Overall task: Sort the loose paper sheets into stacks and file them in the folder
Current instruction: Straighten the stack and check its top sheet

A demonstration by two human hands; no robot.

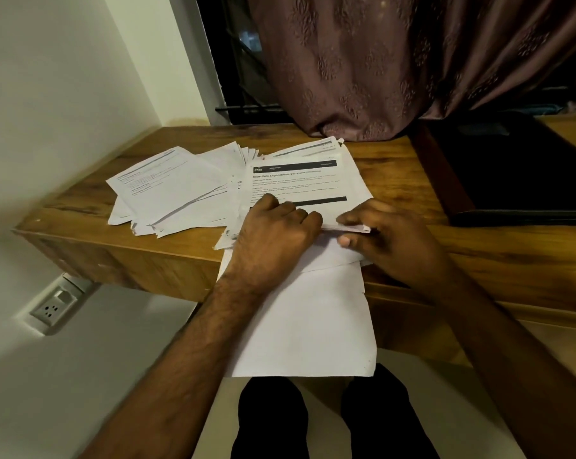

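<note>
A printed sheet with black header bars (308, 183) tops a stack of paper on the wooden desk (395, 180). My left hand (273, 233) rests on that stack's near part with its fingers curled down onto the paper. My right hand (386, 240) pinches the stack's near edge between thumb and fingers. Underneath, a blank white sheet (306, 323) hangs over the desk's front edge. Further left lies a loose, fanned pile of printed sheets (177, 193). No folder is plainly visible.
A brown patterned curtain (395, 61) drapes onto the desk's back edge. A dark flat object (511, 173) lies on the right of the desk. A wall socket (56, 304) sits low on the left wall. My legs (329, 422) show below.
</note>
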